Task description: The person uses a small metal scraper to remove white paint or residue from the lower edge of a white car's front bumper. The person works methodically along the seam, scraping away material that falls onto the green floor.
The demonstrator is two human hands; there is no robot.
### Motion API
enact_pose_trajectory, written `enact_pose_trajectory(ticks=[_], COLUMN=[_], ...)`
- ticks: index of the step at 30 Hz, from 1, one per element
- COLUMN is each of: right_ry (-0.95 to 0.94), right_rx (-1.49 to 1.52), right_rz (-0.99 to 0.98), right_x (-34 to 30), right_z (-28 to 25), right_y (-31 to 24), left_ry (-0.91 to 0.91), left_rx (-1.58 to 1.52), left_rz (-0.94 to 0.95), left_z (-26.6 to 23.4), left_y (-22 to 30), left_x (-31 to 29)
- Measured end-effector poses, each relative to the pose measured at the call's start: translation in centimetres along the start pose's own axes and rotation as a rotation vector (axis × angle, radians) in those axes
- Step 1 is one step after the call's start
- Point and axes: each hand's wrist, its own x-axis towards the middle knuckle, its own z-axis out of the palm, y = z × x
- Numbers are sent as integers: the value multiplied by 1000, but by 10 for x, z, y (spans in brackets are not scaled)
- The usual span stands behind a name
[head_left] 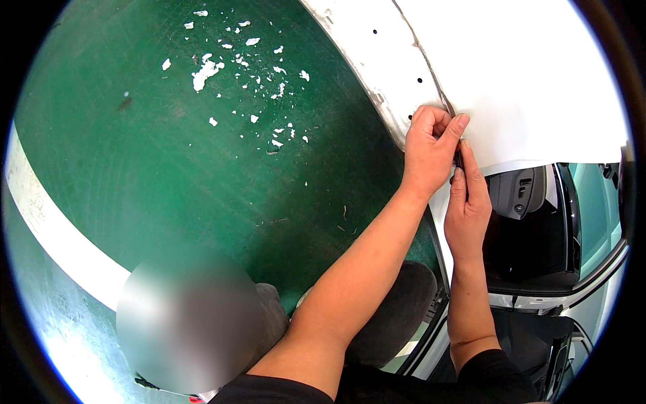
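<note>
Both my hands work at a dark narrow strip [459, 159] along the edge of a broad white panel [531, 81], whose material I cannot make out. My left hand [431, 143] has its fingers curled and its thumb pressed toward them at the strip. Just below it, my right hand [468, 209] pinches the strip's lower end between thumb and straightened fingers. The strip runs on upward as a thin dark line beside a white car body edge [377, 67] with small round holes. My fingers hide part of the strip.
A car interior with a black door panel [528, 236] and window glass [597, 202] lies right of my hands. Several white flakes [205, 73] are scattered over the green floor [168, 175]. A white painted band [60, 229] crosses the floor at left. A blurred round patch covers the lower left.
</note>
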Motion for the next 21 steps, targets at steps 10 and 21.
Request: enact_pose_trajectory(ticks=[10,21], right_ry=[-11,-11], right_rx=[-11,-9], right_rz=[20,29], right_x=[-4,-8], right_z=[-2,-1], right_y=[2,3], left_ry=[-6,-12], left_rx=[9,7], left_rz=[-18,-9], left_z=[0,0], left_y=[1,-4], left_x=[-4,-6])
